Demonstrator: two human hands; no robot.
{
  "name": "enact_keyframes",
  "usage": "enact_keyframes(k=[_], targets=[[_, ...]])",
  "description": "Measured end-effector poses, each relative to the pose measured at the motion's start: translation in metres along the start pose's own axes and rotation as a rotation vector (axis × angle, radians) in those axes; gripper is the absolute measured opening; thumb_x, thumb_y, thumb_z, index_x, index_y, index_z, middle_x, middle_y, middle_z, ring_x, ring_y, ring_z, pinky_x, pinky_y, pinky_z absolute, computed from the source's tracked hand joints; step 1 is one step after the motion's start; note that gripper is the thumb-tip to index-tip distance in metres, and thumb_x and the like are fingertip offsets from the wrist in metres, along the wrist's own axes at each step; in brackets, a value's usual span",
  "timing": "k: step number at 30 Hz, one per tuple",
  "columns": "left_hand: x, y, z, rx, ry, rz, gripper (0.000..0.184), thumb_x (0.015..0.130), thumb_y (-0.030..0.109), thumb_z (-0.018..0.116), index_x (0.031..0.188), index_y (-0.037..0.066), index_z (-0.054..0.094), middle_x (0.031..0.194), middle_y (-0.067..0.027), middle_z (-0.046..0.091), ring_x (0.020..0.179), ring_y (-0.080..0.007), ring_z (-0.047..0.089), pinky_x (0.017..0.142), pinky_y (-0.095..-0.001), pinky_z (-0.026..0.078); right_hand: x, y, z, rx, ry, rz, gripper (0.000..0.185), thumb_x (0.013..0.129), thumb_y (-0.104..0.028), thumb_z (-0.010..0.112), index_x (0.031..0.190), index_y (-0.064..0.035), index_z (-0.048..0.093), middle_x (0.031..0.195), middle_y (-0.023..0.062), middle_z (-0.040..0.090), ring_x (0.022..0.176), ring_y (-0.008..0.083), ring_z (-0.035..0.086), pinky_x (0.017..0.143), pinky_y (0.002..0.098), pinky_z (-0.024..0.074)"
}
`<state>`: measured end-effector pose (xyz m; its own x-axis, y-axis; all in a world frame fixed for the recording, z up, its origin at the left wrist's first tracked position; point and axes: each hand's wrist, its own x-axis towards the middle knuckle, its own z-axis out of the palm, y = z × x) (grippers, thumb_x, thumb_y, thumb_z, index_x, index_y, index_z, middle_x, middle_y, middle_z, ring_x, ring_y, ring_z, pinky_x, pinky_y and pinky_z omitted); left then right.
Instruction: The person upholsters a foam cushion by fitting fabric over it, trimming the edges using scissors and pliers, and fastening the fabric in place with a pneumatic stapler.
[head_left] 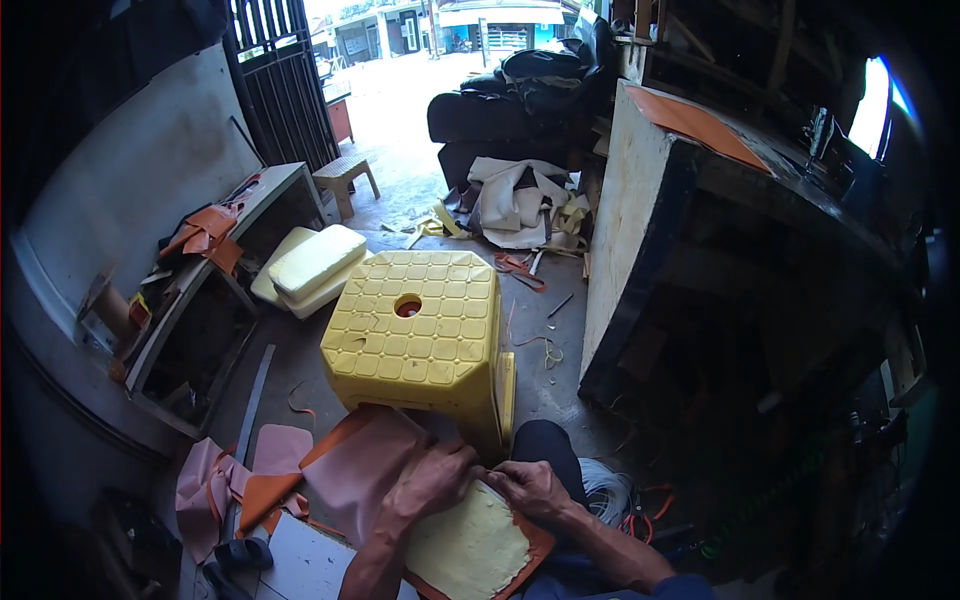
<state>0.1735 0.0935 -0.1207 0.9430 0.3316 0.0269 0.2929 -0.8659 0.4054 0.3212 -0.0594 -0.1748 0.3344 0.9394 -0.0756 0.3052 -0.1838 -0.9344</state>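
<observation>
A cream foam pad (465, 548) lies low in front of me, with orange leatherette (535, 553) showing around its edge. At the pad's far corner my left hand (440, 478) is closed, fingers curled down on the edge of the leatherette. Close beside it, my right hand (532, 488) is pinched on the same edge. The fingertips almost meet, and any small thing between them is too small to make out. A leatherette piece with a pink backing (365, 470) spreads left of my left hand.
A yellow plastic stool (415, 330) stands just ahead, with foam cushions (320, 262) behind it. Leatherette scraps (200, 490) and a metal ruler (256, 400) lie at left. Coiled clear hose (605, 487) is at right, near a large wooden table (625, 230).
</observation>
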Motion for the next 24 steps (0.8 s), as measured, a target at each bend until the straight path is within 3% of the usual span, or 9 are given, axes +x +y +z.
enact_keyframes(k=[4, 8, 10, 12, 14, 15, 18, 20, 24], targets=[[0.004, 0.002, -0.012, -0.014, -0.141, -0.013, 0.024, 0.094, 0.034, 0.064, 0.098, 0.011, 0.071, 0.097, -0.0122, 0.069, 0.098, -0.0298, 0.067, 0.102, -0.0502, 0.040, -0.002, -0.001, 0.000, 0.009, -0.001, -0.014, 0.029, 0.098, -0.028, 0.068, 0.109, -0.0022, 0.075, 0.086, 0.0167, 0.075, 0.076, 0.0193, 0.073, 0.069, 0.0346, 0.0559], [0.020, 0.002, -0.008, -0.025, -0.230, -0.016, 0.030, 0.087, 0.036, 0.069, 0.094, 0.008, 0.072, 0.096, -0.0156, 0.070, 0.091, -0.0355, 0.068, 0.088, -0.0492, 0.049, -0.014, 0.012, -0.008, 0.079, -0.039, 0.057, 0.034, 0.098, -0.033, 0.069, 0.113, -0.0029, 0.073, 0.092, 0.0116, 0.076, 0.081, 0.0149, 0.072, 0.076, 0.0310, 0.0566], [0.026, -0.006, 0.000, 0.019, -0.323, -0.126, 0.032, 0.084, 0.036, 0.071, 0.091, 0.005, 0.073, 0.089, -0.0188, 0.071, 0.086, -0.0385, 0.068, 0.079, -0.0482, 0.053, -0.032, 0.029, -0.029, 0.165, -0.045, 0.182, 0.034, 0.100, -0.032, 0.067, 0.116, -0.0022, 0.072, 0.094, 0.0062, 0.075, 0.084, 0.0109, 0.069, 0.078, 0.0276, 0.0551], [0.026, -0.009, -0.006, 0.071, -0.339, -0.033, 0.030, 0.086, 0.035, 0.068, 0.097, 0.008, 0.077, 0.094, -0.0203, 0.073, 0.091, -0.0370, 0.071, 0.082, -0.0485, 0.055, -0.056, 0.086, -0.046, 0.272, 0.111, 0.396, 0.034, 0.101, -0.032, 0.064, 0.114, -0.0015, 0.072, 0.090, 0.0055, 0.074, 0.081, 0.0113, 0.071, 0.076, 0.0287, 0.0566], [0.033, 0.007, -0.028, 0.027, -0.459, -0.092, 0.033, 0.086, 0.038, 0.069, 0.099, 0.009, 0.078, 0.094, -0.0199, 0.073, 0.091, -0.0373, 0.071, 0.082, -0.0485, 0.055, -0.092, 0.158, -0.063, 0.073, 0.328, 0.569, 0.031, 0.098, -0.029, 0.064, 0.114, -0.0026, 0.071, 0.086, 0.0092, 0.074, 0.074, 0.0160, 0.073, 0.071, 0.0320, 0.0580], [0.039, 0.007, -0.028, 0.029, -0.471, -0.089, 0.033, 0.086, 0.038, 0.069, 0.099, 0.009, 0.078, 0.094, -0.0199, 0.073, 0.091, -0.0373, 0.071, 0.082, -0.0485, 0.055, -0.122, 0.254, -0.055, -0.256, 0.445, 0.603, 0.032, 0.096, -0.030, 0.065, 0.113, -0.0031, 0.071, 0.087, 0.0123, 0.075, 0.074, 0.0192, 0.074, 0.071, 0.0354, 0.0582], [0.052, 0.000, -0.030, -0.003, -0.614, -0.132, 0.035, 0.088, 0.040, 0.069, 0.103, 0.010, 0.078, 0.093, -0.0199, 0.073, 0.091, -0.0376, 0.070, 0.082, -0.0486, 0.054, -0.188, 0.349, -0.051, -0.640, 0.353, 1.136, 0.043, 0.093, -0.038, 0.065, 0.119, -0.0045, 0.062, 0.099, 0.0149, 0.073, 0.087, 0.0335, 0.072, 0.081, 0.0446, 0.0568], [0.065, 0.002, -0.027, 0.069, -0.768, -0.083, 0.036, 0.089, 0.041, 0.069, 0.100, 0.008, 0.077, 0.091, -0.0196, 0.073, 0.088, -0.0372, 0.070, 0.079, -0.0486, 0.054, -0.209, 0.342, -0.031, -0.919, 0.581, 1.000, 0.048, 0.093, -0.038, 0.066, 0.127, -0.0062, 0.053, 0.112, 0.0198, 0.069, 0.101, 0.0402, 0.067, 0.088, 0.0483, 0.0546], [0.071, -0.031, 0.000, 0.011, -0.782, -0.005, 0.040, 0.088, 0.043, 0.071, 0.096, 0.004, 0.074, 0.084, -0.0182, 0.072, 0.080, -0.0328, 0.071, 0.075, -0.0473, 0.053, -0.208, 0.348, -0.032, -0.887, 0.503, 1.052, 0.054, 0.092, -0.038, 0.068, 0.131, -0.0072, 0.047, 0.117, 0.0232, 0.064, 0.108, 0.0431, 0.064, 0.091, 0.0506, 0.0525]])
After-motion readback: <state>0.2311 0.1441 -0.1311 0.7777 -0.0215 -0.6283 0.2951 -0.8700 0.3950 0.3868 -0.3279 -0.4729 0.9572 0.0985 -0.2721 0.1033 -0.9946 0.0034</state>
